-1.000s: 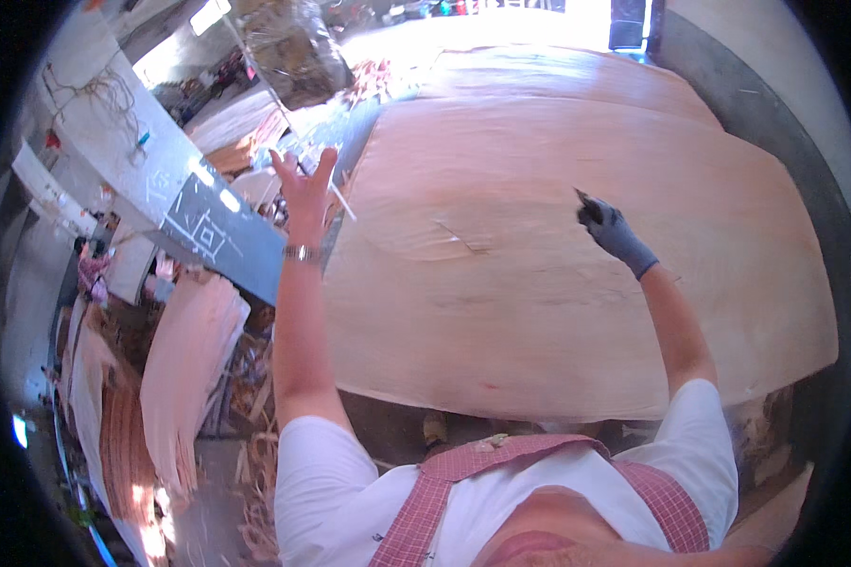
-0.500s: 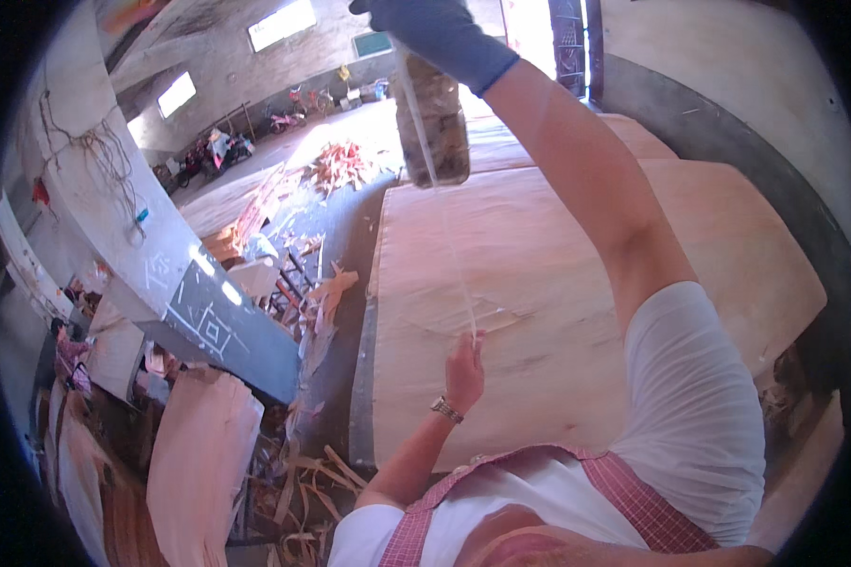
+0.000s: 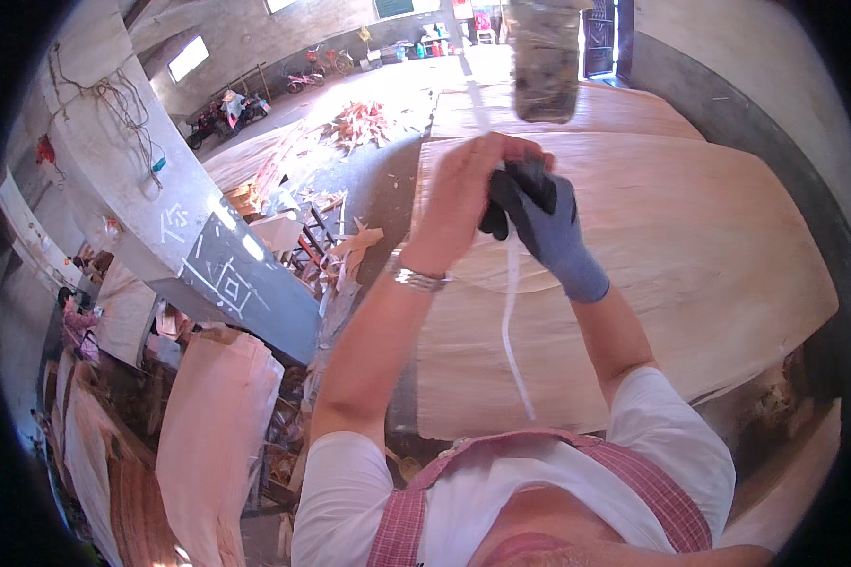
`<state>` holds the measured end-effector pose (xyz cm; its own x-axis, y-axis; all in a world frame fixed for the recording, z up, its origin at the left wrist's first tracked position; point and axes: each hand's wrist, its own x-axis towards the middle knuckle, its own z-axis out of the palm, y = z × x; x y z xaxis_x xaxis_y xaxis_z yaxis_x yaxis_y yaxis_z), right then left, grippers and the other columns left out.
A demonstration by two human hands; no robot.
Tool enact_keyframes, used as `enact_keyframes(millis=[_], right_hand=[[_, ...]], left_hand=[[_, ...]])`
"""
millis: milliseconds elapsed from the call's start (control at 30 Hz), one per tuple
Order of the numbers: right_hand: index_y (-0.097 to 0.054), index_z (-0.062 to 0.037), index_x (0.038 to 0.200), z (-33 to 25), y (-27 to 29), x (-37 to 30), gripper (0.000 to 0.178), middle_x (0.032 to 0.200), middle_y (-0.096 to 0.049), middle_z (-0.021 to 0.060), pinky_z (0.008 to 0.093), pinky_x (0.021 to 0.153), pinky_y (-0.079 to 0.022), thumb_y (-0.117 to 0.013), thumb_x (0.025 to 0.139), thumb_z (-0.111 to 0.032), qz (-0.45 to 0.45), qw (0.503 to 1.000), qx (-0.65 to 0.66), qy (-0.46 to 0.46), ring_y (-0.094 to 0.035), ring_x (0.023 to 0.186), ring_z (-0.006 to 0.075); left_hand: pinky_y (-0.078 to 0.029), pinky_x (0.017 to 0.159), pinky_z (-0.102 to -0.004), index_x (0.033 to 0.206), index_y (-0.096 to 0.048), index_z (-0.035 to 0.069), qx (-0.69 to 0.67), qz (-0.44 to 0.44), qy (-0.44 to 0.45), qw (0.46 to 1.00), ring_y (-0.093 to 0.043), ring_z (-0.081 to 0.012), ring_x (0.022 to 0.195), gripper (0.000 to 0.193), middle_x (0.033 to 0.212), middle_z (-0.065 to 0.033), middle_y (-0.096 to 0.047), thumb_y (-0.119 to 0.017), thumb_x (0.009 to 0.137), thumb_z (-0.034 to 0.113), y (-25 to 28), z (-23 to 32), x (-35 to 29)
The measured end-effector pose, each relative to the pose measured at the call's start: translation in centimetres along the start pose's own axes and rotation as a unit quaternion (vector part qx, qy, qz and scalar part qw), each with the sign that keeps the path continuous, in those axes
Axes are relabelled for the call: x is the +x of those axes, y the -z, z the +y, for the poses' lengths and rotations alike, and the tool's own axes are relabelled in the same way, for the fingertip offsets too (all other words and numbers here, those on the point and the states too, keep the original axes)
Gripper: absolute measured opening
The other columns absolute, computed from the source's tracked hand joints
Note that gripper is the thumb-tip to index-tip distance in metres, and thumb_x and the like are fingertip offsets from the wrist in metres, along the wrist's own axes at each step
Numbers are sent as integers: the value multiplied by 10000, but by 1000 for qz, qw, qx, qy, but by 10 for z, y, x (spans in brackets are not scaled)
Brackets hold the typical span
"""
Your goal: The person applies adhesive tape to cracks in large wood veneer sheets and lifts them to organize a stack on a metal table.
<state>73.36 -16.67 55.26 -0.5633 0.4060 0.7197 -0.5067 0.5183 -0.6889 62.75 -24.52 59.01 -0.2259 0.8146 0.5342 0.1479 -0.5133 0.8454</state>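
While both hands meet at upper centre of the frame, a thin white strip hangs from between them — its long axis runs near vertical, upper end at the hands, lower loose end pointing down toward the person's chest at lower centre. The bare left hand, with a metal wristband, has its fingers curled closed over the strip's top. The right hand wears a blue-grey glove with dark fingertips; its fingers are bent closed and pinch the same strip just beside the left hand, the two hands touching. Above the hands, at top centre, hangs a clear cylindrical container with dark mottled contents, its long axis vertical; a thin pale line runs from near it down to the hands.

Behind the hands lies a broad veneer sheet, pale wood, filling the centre right, with more sheets stacked beyond it at upper right. At left of centre leans a dark grey board, rectangular, tilted, with white chalk marks; more white chalk marks sit on the grey pillar above it. Curled veneer sheets stand at lower left. Wood scraps pile on the floor at upper centre left. Another person is at the far left edge — small, details unclear.
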Motion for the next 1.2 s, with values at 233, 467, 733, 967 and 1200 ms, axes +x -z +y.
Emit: enact_keyframes(millis=[233,467,733,967,1200], right_hand=[[-670,-3,1072,59,-145,-41,167,745,-656,41,251,557,-478,-611,928,-61,162,986,20,-26,-603,623,92],[-431,-91,1443,92,-254,-74,642,718,-579,-23,228,505,-431,-676,855,-6,31,944,-8,-328,-529,583,50],[-347,-46,1483,178,-341,-85,770,1264,-573,76,264,812,-504,-713,808,8,-3,944,9,-329,-555,957,93],[-261,-109,1526,285,-399,-61,811,1258,-566,38,248,712,-509,-717,856,-74,-15,932,86,-352,-559,955,76],[-341,-56,1481,354,-434,-36,708,1279,-562,58,271,930,-458,-684,862,-40,58,917,131,-371,-518,1133,106]], left_hand=[[-556,814,-314,1327,-402,-56,-224,-15,102,969,-674,-229,979,669,1168,-225,-637,-607,937,447,112,-37,-65],[-536,617,-213,991,-652,37,-102,-135,351,921,-637,-75,679,253,813,-21,-673,-726,884,254,282,-87,-150],[-547,605,-216,906,-689,33,-25,-313,448,837,-649,-90,685,180,802,-12,-678,-714,880,209,396,-160,-158],[-532,634,-240,912,-684,35,50,-398,476,782,-643,-93,724,205,801,3,-663,-734,863,227,497,-219,-129],[-460,645,-247,892,-681,2,62,-457,448,766,-523,-53,719,225,765,37,-613,-762,831,202,557,-302,-105]])
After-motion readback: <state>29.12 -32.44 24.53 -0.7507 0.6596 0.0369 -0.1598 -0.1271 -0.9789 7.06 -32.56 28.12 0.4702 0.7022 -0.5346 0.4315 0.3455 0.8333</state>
